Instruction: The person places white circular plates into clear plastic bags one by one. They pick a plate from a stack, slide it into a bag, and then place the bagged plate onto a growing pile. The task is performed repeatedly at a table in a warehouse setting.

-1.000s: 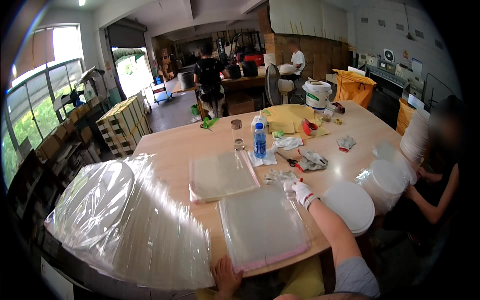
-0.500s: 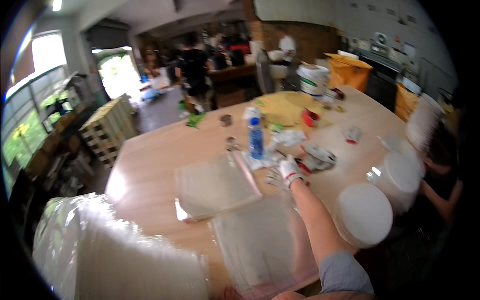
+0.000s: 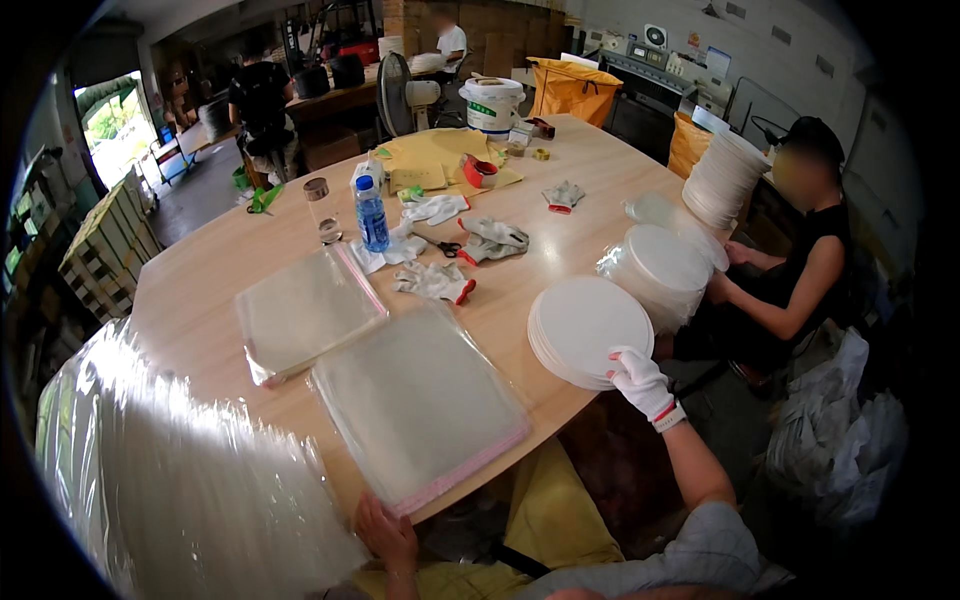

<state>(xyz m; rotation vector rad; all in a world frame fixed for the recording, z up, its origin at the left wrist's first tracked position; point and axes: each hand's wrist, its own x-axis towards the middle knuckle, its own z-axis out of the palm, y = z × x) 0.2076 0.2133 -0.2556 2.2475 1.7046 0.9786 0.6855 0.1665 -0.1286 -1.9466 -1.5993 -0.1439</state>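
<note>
My right hand [image 3: 640,383], in a white glove with a red cuff edge, is closed over the near rim of a stack of white round discs [image 3: 590,325] at the table's front right edge. My left hand [image 3: 388,530] is bare and low in the view. Its fingers are loosely stretched at the near corner of a stack of clear flat plastic bags [image 3: 425,400] with a pink edge strip. A second stack of clear bags [image 3: 310,310] lies behind it. Several work gloves [image 3: 435,282] lie farther back, beside scissors [image 3: 440,243] and a blue-labelled bottle [image 3: 371,215].
A large plastic-wrapped bundle [image 3: 200,480] stands at the front left. More wrapped discs [image 3: 665,265] and a tall disc stack [image 3: 725,180] are on the right, where a seated co-worker [image 3: 805,240] handles them. A white bucket [image 3: 492,108], yellow paper [image 3: 430,150] and red tape [image 3: 478,172] sit far back.
My right hand has left the gloves at mid-table and come back to the near disc stack. My left hand has come into view by the bags. The view has swung right.
</note>
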